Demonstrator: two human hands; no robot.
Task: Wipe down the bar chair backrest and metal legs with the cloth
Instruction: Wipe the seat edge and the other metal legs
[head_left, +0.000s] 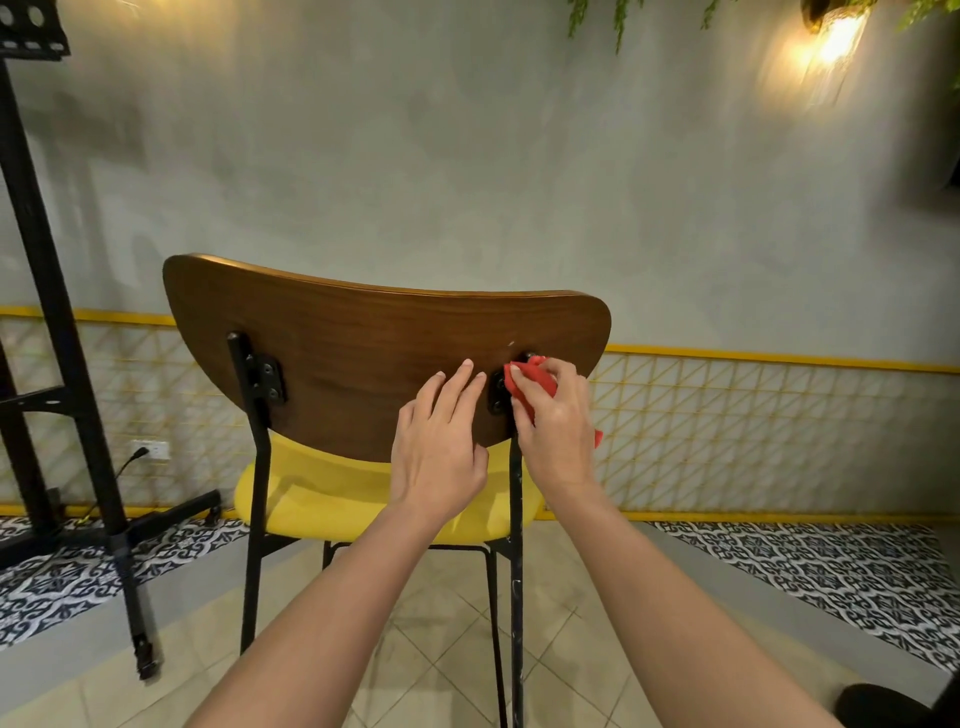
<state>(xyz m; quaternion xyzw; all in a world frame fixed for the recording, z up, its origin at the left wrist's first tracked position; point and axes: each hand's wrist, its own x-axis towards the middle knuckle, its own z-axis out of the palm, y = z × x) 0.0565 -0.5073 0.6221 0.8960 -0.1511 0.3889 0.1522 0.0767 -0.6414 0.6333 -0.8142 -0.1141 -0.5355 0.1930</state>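
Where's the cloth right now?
Head view, right of centre: the red cloth is bunched in the right hand, against the right bracket on the backrest, just right of the left hand.

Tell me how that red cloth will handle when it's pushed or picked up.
The red cloth is bunched in the right hand, so it is probably floppy and light. A corner pokes out beside the hand, so it likely drapes loosely. It may snag on the black bracket.
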